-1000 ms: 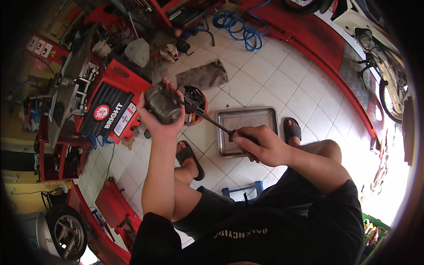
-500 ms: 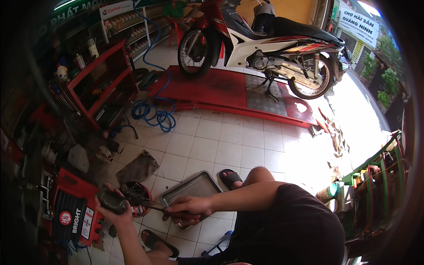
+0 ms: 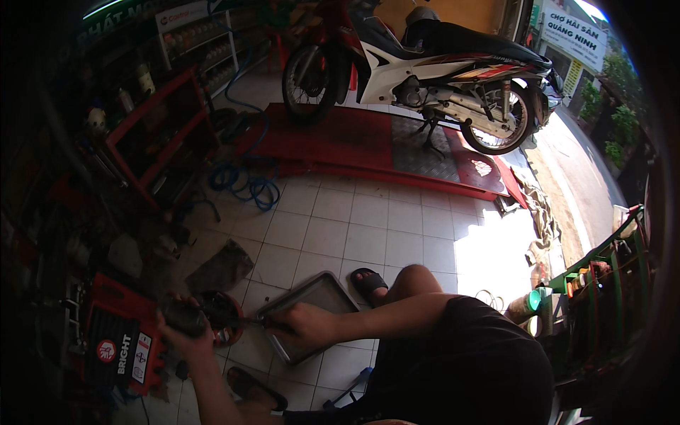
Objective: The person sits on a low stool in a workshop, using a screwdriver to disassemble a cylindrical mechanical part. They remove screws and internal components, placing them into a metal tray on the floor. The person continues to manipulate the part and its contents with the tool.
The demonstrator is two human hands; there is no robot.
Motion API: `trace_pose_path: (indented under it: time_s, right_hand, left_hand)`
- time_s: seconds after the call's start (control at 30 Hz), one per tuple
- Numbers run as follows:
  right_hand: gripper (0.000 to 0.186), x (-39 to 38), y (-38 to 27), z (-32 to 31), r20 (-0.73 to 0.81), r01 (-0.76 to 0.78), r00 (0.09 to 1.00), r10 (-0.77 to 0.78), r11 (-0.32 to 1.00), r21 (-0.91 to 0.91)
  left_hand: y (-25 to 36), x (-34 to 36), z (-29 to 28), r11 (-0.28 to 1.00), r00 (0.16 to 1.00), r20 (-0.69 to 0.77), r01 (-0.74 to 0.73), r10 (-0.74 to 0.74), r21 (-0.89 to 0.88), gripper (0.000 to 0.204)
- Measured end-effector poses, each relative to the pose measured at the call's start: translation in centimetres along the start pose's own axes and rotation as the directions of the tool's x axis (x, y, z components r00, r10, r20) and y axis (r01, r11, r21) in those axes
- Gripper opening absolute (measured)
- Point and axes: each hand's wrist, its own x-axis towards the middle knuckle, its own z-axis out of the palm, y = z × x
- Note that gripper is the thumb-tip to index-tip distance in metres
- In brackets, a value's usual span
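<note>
My left hand is closed around a dark cylindrical metal part at the lower left. My right hand grips the handle of a long tool; its shaft reaches leftward to the part, where its tip is hidden. Below my right hand is a steel tray on the floor. A red round container holding dark items sits just right of the part, and a dark, flat, crumpled piece of material lies behind it.
A motorbike stands on a red lift platform ahead. Red shelving and a coiled blue hose are left, a red machine beside my left hand, a green rack right. A person in green is at the back.
The view has swung up from looking straight down, bringing the motorbike and street into sight and lowering my hands in the picture. Both hands keep their grips. The picture is darker.
</note>
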Motion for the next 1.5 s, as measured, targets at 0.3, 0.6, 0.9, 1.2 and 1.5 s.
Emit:
trace_pose_path:
  time_s: [0.3, 0.6, 0.9, 1.2, 1.5]
  right_hand:
    - [0.039, 0.6, 3.7, -1.0, -0.073, 0.142, 0.988, -0.136, 0.985, 0.094]
    - [0.052, 0.5, 2.1, -1.4, 0.487, -0.519, 0.849, 0.204, 0.492, 0.699]
    - [0.044, -0.1, 1.5, -1.2, 0.072, -0.106, 0.989, 0.132, 0.952, -0.287]
    - [0.043, -0.1, 3.4, 0.6, 0.550, -0.596, 0.803, 0.231, 0.298, 0.745]
    - [0.034, 2.0, 2.2, -2.1, 0.414, -0.460, 0.851, 0.322, 0.837, 0.296]
  left_hand:
    - [-1.6, 0.5, 0.1, 0.996, 0.995, 0.046, 0.086, -0.085, -0.013, 0.041]
    - [-2.7, 0.7, 0.4, 0.988, 0.987, -0.078, 0.137, -0.143, -0.078, 0.046]
    - [-4.2, 0.6, 0.8, 0.978, 0.975, -0.086, 0.201, -0.204, -0.051, 0.051]
    - [-5.6, 0.7, 1.7, 0.918, 0.899, -0.188, 0.377, -0.394, -0.123, 0.043]
    - [-5.3, -0.4, 1.3, 0.951, 0.950, 0.038, 0.310, -0.309, -0.017, 0.052]
